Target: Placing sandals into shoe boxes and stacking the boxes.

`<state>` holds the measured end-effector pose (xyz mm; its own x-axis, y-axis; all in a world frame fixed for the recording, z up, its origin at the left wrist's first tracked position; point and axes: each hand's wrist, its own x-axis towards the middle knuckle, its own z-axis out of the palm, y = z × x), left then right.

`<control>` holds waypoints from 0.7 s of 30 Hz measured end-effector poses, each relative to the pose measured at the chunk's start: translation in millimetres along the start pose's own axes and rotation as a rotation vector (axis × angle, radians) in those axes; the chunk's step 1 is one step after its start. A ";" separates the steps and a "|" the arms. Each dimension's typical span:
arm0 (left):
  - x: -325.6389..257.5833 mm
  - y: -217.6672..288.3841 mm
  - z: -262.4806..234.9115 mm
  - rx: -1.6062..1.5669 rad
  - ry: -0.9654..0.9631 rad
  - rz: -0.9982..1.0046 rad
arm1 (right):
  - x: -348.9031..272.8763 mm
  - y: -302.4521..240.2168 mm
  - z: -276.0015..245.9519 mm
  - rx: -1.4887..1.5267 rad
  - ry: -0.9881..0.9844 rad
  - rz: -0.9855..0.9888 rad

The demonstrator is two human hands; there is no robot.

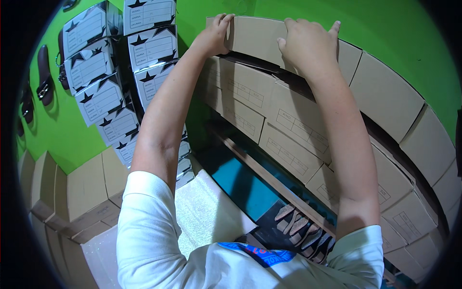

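Note:
Both my arms reach up to the top row of a stack of brown cardboard boxes. My left hand (215, 37) is curled around the left end of a long brown cardboard box (255, 38), its fingertips at the upper edge. Farther right, my right hand (310, 48) grips the top edge of the same row, fingers bent over it and one digit against the front face. Dark gaps show between this box and the boxes (245, 79) below it. The far sides of my fingers are hidden behind the edge.
White boxes with black stars (151, 45) are stacked on the left. Dark sandals (44, 77) hang on the green wall (288, 7). Below the boxes runs a wooden shelf edge (269, 173), with several sandals (298, 229) underneath. More brown boxes (86, 188) stand at lower left.

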<state>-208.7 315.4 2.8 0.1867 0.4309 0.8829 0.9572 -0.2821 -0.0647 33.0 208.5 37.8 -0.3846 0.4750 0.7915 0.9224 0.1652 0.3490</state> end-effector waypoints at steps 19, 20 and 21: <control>-233.8 76.8 -130.1 0.446 -0.531 -0.008 | -76.6 -143.5 5.4 0.461 0.235 -0.351; -256.4 82.0 -151.0 0.471 -0.671 -0.074 | -88.1 -162.1 1.5 0.542 0.193 -0.438; -279.8 81.9 -167.1 0.464 -0.761 -0.127 | -100.2 -178.1 -2.0 0.614 0.150 -0.519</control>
<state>-219.5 28.6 -171.8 0.0115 0.9329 0.3600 0.9429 0.1097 -0.3145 -92.9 129.7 -102.7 -0.7286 0.0943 0.6785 0.4637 0.7970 0.3871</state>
